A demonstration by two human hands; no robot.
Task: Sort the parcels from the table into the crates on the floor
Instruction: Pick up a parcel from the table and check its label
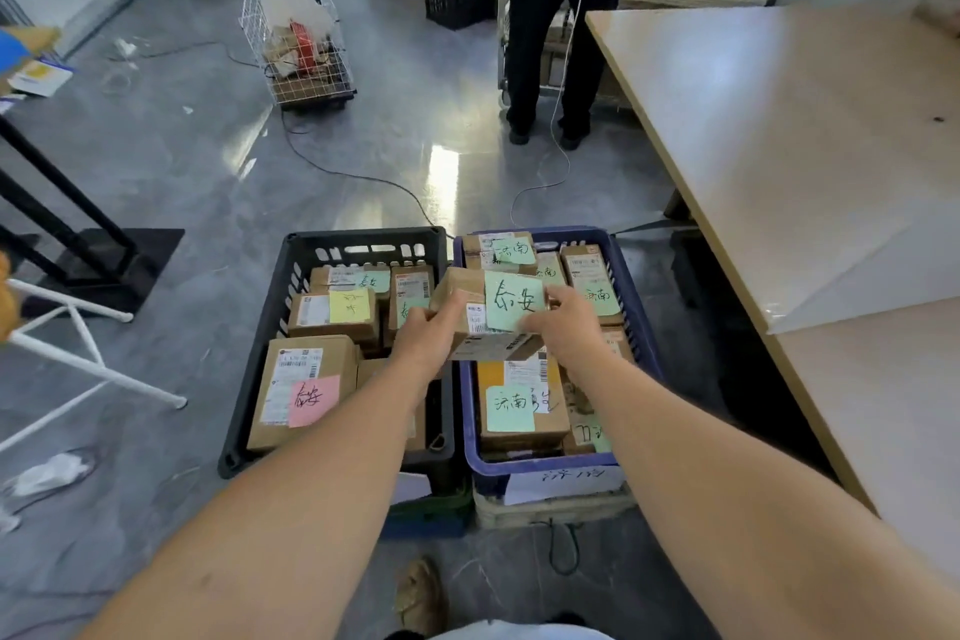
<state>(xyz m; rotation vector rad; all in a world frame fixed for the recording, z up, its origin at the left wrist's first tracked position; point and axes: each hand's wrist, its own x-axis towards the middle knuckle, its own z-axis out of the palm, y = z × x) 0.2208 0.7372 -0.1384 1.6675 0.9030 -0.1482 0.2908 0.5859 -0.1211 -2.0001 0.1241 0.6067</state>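
I am gripping parcel (pixel 511 309) with left hand (pixel 430 330), right hand (pixel 563 327), fingers curled | hanging over black crate (pixel 278 296) / blue crate (pixel 629 299) seam.

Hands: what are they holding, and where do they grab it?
A small brown cardboard parcel with a green note; left hand holds its left end, right hand its right end.

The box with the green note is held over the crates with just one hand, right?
No. The head view shows both the left hand and the right hand holding the box over the black crate and blue crate.
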